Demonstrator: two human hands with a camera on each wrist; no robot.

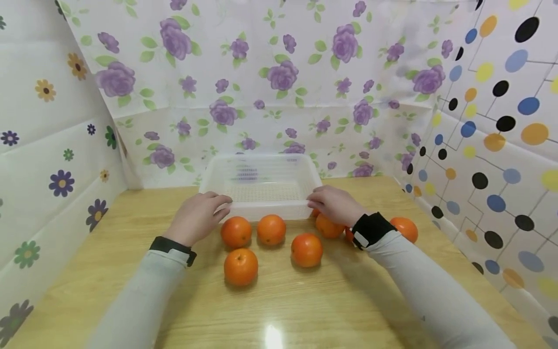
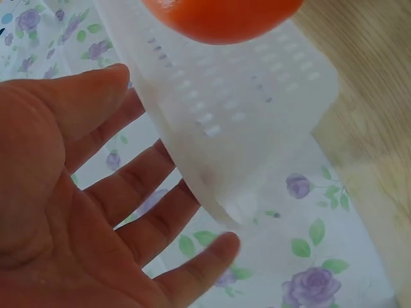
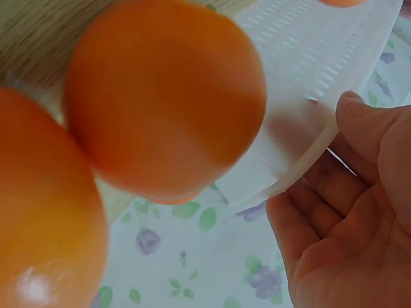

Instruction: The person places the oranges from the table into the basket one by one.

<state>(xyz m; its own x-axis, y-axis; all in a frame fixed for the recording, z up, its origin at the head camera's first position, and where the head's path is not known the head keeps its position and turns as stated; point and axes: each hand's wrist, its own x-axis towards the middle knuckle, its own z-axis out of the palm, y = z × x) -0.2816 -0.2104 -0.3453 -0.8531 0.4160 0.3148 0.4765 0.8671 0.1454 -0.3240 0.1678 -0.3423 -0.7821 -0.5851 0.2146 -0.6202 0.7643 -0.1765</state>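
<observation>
Because the right hand (image 1: 335, 206) and its black wristband (image 1: 370, 230) cover some of the area right of the frame's centre, certain orange fruits (image 1: 307, 250) show only as slivers; in the wrist views, several fingertips vanish behind the rim of the white basket (image 1: 270, 211). The head view shows four fruits whole and apparently four more partly hidden, all below or right of this one basket at mid-frame. Partly closed, the left hand (image 1: 196, 218) and right hand each pinch its near rim between thumb and fingers.
</observation>
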